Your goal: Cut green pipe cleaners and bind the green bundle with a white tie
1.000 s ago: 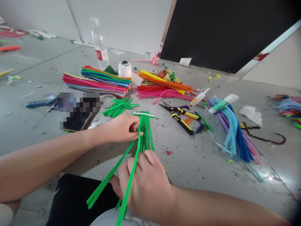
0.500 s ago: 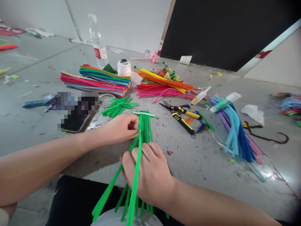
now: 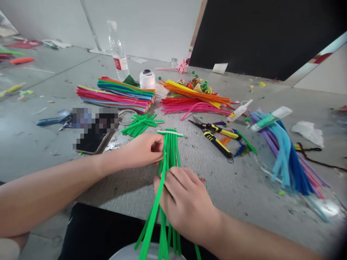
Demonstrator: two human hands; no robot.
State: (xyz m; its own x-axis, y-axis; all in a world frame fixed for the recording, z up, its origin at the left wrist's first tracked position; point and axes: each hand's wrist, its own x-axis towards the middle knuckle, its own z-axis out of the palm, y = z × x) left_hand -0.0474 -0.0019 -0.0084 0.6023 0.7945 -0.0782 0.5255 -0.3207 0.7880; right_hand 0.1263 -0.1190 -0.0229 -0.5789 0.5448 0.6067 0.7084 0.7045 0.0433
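Note:
Several long green pipe cleaners (image 3: 170, 148) lie side by side, pointing toward me, their far ends at a short crosswise strip (image 3: 170, 133) with a white edge. My left hand (image 3: 148, 150) pinches one green pipe cleaner near that strip, at the left side of the row. My right hand (image 3: 187, 196) is closed over the row lower down, fingers curled round the green stems; its fingertips are partly hidden. The loose ends hang past the table edge toward my lap. Just beyond my left hand rests a pile of short green pipe cleaner pieces (image 3: 141, 124).
Pliers (image 3: 217, 139) with yellow-black handles lie right of the hands. Behind are bundles of coloured pipe cleaners (image 3: 116, 95), a plastic bottle (image 3: 118, 54) and a white thread spool (image 3: 147, 79). A phone (image 3: 94, 135) lies left; blue and purple pipe cleaners (image 3: 287, 155) lie right.
The view has shifted slightly, so everything sits further right. A green stem that splayed out to the lower left now lies closer to the others. Both hands keep their hold.

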